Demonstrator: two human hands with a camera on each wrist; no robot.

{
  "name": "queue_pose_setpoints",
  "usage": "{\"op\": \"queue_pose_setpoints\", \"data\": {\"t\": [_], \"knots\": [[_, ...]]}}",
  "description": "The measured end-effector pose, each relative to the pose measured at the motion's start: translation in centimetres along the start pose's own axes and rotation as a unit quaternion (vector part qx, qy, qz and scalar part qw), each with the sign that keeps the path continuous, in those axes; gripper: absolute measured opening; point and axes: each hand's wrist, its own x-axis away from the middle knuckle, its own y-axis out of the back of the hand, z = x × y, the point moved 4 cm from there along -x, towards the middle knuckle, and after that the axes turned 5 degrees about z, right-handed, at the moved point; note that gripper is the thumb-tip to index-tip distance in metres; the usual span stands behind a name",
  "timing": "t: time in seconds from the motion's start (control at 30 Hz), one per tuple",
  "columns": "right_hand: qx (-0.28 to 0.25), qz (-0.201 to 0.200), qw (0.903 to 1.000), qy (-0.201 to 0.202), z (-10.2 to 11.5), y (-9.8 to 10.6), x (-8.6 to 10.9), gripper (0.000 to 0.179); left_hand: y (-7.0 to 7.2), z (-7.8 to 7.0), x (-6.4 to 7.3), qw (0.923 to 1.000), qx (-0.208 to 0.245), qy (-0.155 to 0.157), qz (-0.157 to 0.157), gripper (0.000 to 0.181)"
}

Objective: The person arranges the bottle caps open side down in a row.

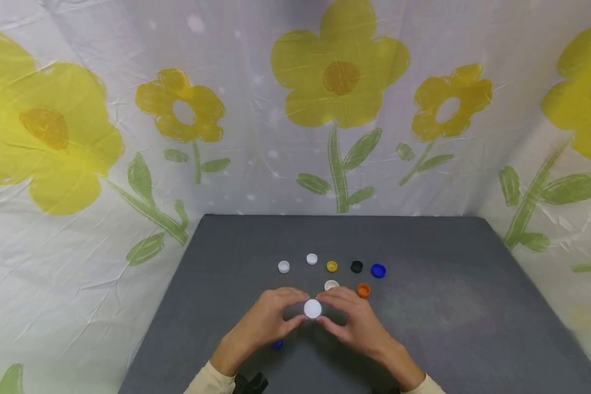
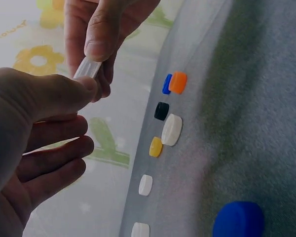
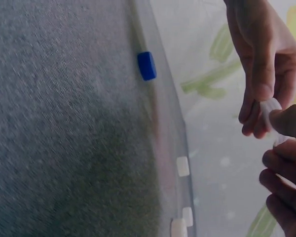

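A white bottle cap point(image 1: 312, 309) is held above the grey table between both hands. My left hand point(image 1: 272, 316) pinches its left edge between thumb and fingers, and my right hand point(image 1: 357, 320) pinches the right edge. In the left wrist view the cap point(image 2: 88, 68) is seen edge-on, with a thumb from each side against it. The right wrist view shows the cap point(image 3: 270, 111) between the same fingertips. Partly behind the left forearm, a blue cap point(image 1: 277, 344) lies on the table. Just beyond the right fingers are a white cap point(image 1: 331, 285) and an orange cap point(image 1: 363, 290).
Farther back on the grey table point(image 1: 423, 246) lie two white caps, one at left point(image 1: 283, 266) and another point(image 1: 312, 259), then a yellow cap point(image 1: 332, 266), a black cap point(image 1: 357, 266) and a blue cap point(image 1: 378, 270). A flower-printed curtain point(image 1: 256, 164) surrounds the table's back and sides.
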Motion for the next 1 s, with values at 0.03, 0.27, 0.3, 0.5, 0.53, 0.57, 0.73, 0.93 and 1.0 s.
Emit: {"op": "queue_pose_setpoints", "data": {"t": [0.03,0.27,0.3,0.5,0.53,0.57,0.73,0.93,1.0], "knots": [[0.0,0.009,1.0,-0.004,0.1,-0.2,0.1,0.038,-0.1,0.0,0.1,0.9999,-0.009,0.001,0.008,0.035],[0.011,0.065,0.9974,-0.028,0.4,-1.9,0.9,0.033,-0.9,0.0,0.6,0.9945,-0.054,0.012,0.089,0.027],[0.012,0.072,0.9969,-0.029,0.5,-2.2,1.0,0.033,-1.1,0.1,0.7,0.9932,-0.058,0.016,0.1,0.027],[0.027,0.095,0.9946,-0.033,0.9,-3.5,1.5,0.033,-2.4,0.5,1.4,0.9847,-0.097,0.028,0.142,0.023],[0.033,0.099,0.9939,-0.035,0.9,-3.7,1.5,0.033,-2.6,0.6,1.5,0.9835,-0.103,0.029,0.146,0.022],[0.039,0.104,0.9932,-0.036,1.0,-3.9,1.6,0.032,-2.8,0.6,1.6,0.9824,-0.109,0.03,0.149,0.021],[0.059,0.142,0.987,-0.047,1.1,-4.8,1.7,0.029,-3.4,0.5,2.0,0.9774,-0.128,0.044,0.162,0.019],[0.05,0.187,0.9789,-0.066,1.0,-5.7,1.9,0.025,-3.8,0.0,2.6,0.9711,-0.169,0.052,0.16,0.021],[0.048,0.198,0.9765,-0.07,1.0,-5.9,2.0,0.025,-4.0,-0.2,2.8,0.9685,-0.187,0.051,0.156,0.022]]}}
